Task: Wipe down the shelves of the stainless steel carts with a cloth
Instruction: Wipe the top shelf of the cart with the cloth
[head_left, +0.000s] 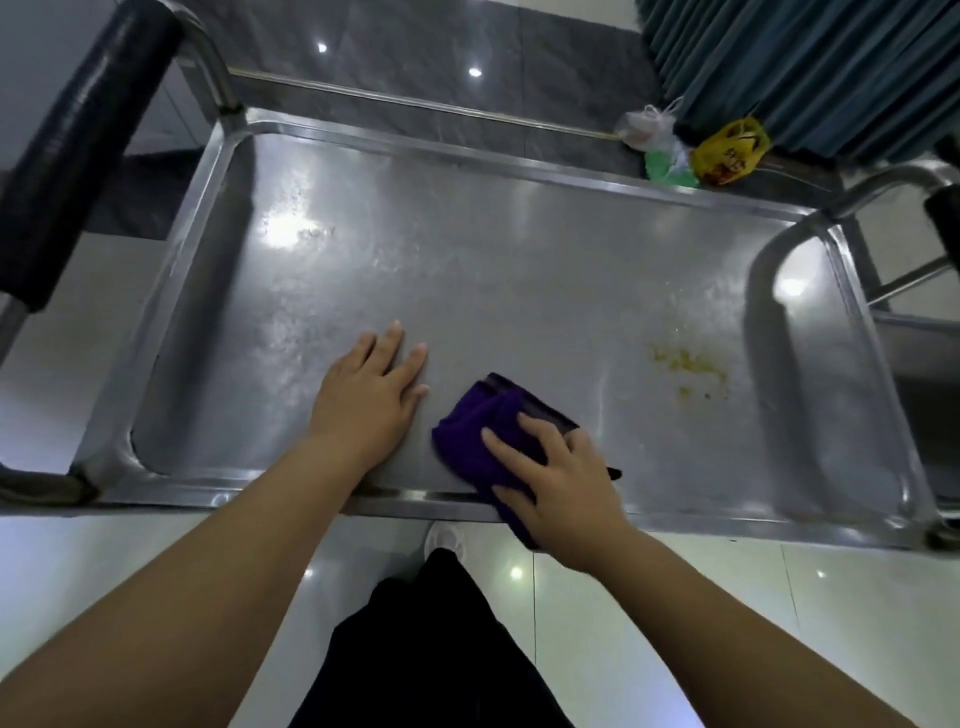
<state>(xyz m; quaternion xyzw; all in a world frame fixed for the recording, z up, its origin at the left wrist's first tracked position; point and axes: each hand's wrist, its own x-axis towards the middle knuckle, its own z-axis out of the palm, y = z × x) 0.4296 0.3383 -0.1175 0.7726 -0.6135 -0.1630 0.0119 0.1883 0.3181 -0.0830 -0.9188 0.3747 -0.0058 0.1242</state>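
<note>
The cart shelf (519, 249) is lying under both hands; the left hand (371, 395) is resting flat, fingers straight; the right hand (558, 473) is pressing spread fingers on the purple cloth (478, 426) beneath it, probably soft, light, best palmed from above; yellow crumbs (685, 366) are lying to its right.

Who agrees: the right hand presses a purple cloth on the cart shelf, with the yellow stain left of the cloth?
Wrong side. The head view shows the yellow stain right of the purple cloth, not left. The right hand does press the cloth on the cart shelf.
</note>
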